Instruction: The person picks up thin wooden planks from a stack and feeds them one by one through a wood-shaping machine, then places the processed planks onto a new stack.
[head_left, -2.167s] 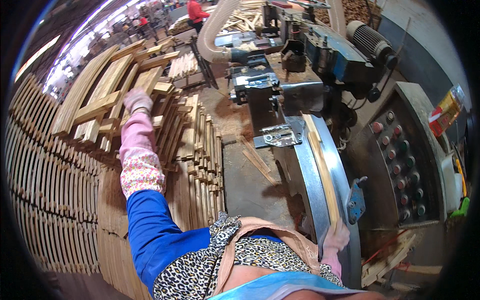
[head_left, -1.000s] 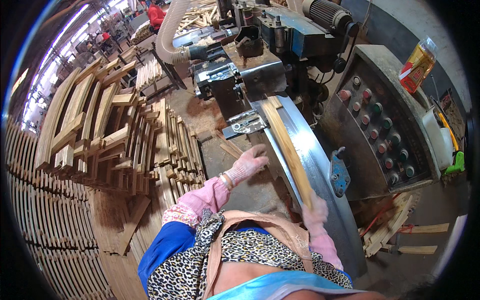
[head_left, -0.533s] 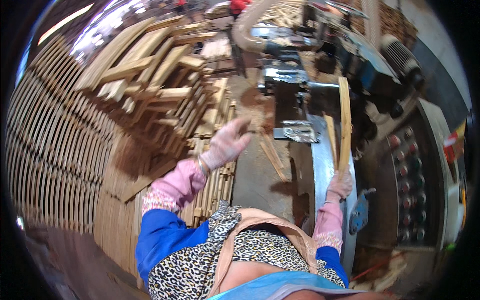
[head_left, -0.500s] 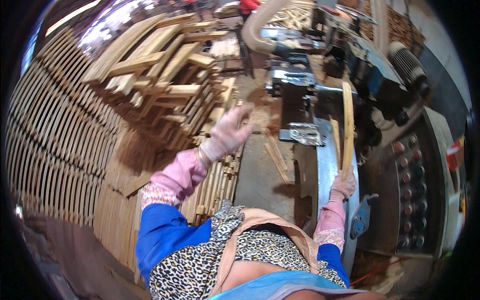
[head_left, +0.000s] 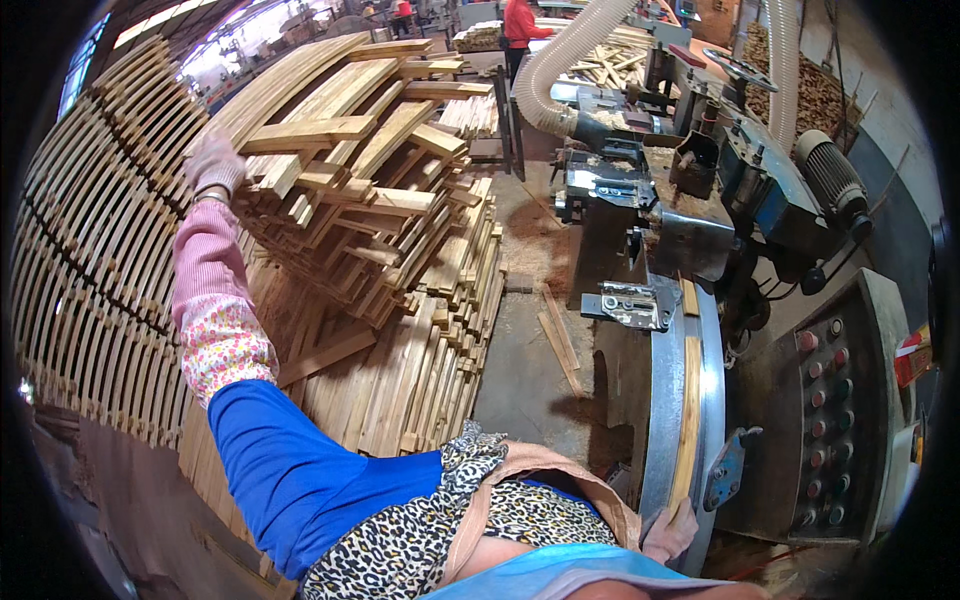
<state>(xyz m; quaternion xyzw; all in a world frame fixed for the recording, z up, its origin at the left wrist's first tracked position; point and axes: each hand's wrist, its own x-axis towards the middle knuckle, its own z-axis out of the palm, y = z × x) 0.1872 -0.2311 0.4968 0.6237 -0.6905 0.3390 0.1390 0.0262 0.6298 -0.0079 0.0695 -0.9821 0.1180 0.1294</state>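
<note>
Her gloved left hand (head_left: 213,163) rests on the stacked wooden slats (head_left: 345,150), fingers' spread unclear; right hand (head_left: 672,527) presses a stiff, light slat (head_left: 686,415); best held near its end.

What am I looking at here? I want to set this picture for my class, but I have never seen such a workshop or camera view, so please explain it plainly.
The picture comes from a wide-angle camera worn on a person's head, looking down, so straight edges bend. The left hand, gloved, reaches out to a big stack of curved wooden slats on the person's left. The right hand rests at the near end of a wooden strip lying in the curved metal track of a woodworking machine. Beside it sits a control panel with round buttons. A ribbed dust hose rises from the machine. Another person in red stands far off.
</note>
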